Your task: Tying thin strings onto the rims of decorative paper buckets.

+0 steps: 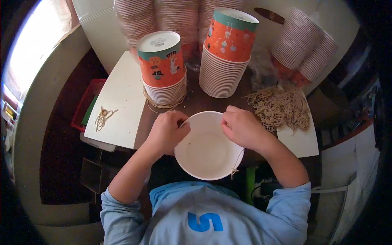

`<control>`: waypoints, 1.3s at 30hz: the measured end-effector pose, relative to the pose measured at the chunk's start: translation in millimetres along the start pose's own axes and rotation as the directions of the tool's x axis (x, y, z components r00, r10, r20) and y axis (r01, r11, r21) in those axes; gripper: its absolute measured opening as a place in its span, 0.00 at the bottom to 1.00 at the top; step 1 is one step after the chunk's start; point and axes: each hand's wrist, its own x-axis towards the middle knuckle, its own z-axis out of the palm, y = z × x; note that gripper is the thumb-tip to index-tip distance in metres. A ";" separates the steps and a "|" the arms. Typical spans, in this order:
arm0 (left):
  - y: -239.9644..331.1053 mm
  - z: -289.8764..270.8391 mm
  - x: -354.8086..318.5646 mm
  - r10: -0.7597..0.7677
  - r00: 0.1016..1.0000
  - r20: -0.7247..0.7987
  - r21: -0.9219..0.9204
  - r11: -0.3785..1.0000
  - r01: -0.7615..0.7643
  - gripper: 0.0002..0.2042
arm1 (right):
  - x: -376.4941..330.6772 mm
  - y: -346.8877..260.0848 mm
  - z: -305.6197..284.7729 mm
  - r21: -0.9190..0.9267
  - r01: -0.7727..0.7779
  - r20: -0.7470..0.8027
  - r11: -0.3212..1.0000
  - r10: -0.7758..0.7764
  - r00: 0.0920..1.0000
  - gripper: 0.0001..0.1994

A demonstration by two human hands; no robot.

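A round paper bucket (206,153) with a white inside stands mouth-up in front of me, close to my chest. My left hand (167,128) is closed at its upper left rim, thumb and fingers pinched together. Over the upper right rim curls my right hand (241,126), also closed; its fingertips are partly hidden. A thin knotted cord (234,170) is at the lower right rim and runs up along that side toward my right forearm. Whether either hand also pinches cord cannot be made out. The bucket's outer wall is out of sight.
Orange-and-green upside-down buckets top a left stack (161,61), ringed by loose cord loops, and a taller right stack (224,69). A tangled cord heap (281,108) lies right. A small cord bundle (104,117) rests left. Wrapped bucket stacks (300,38) stand behind.
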 end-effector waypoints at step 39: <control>-22.7 16.8 -24.0 -0.110 0.989 0.098 -0.498 0.855 0.144 0.08 | 21.7 -17.5 37.9 0.367 0.018 -0.010 0.930 -0.016 1.000 0.06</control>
